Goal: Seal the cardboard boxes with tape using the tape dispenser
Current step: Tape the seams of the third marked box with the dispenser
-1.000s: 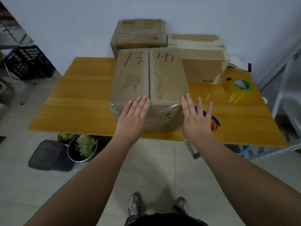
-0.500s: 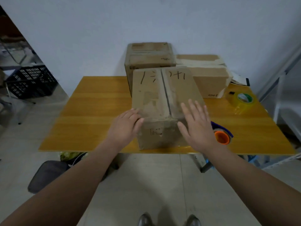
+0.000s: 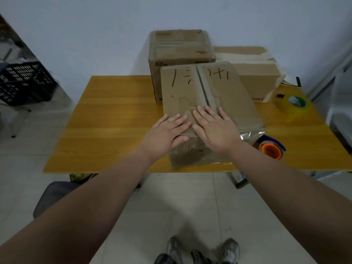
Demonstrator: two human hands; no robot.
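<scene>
Both hands lay flat on the near end of the front box (image 3: 219,88), the left hand (image 3: 165,134) beside the right hand (image 3: 215,128), fingers straight, a little apart, holding nothing. The seam (image 3: 202,86) ran away from the person along the long axis of the box. The tape dispenser (image 3: 271,149) stood on the yellow table (image 3: 114,111) just beside the box's near right corner, nearer the right hand; its blade was probably hidden. Other boxes (image 3: 179,48) stood behind, by a pale wall (image 3: 95,25).

Bare arms, grey trainers

Both forearms (image 3: 106,202) are bare up to the left hand (image 3: 167,134) and the right hand (image 3: 215,130). At the bottom centre of the frame sit two grey, scuffed-looking trainers (image 3: 230,250), with a dark shape (image 3: 198,258) between them, too cropped to tell.
</scene>
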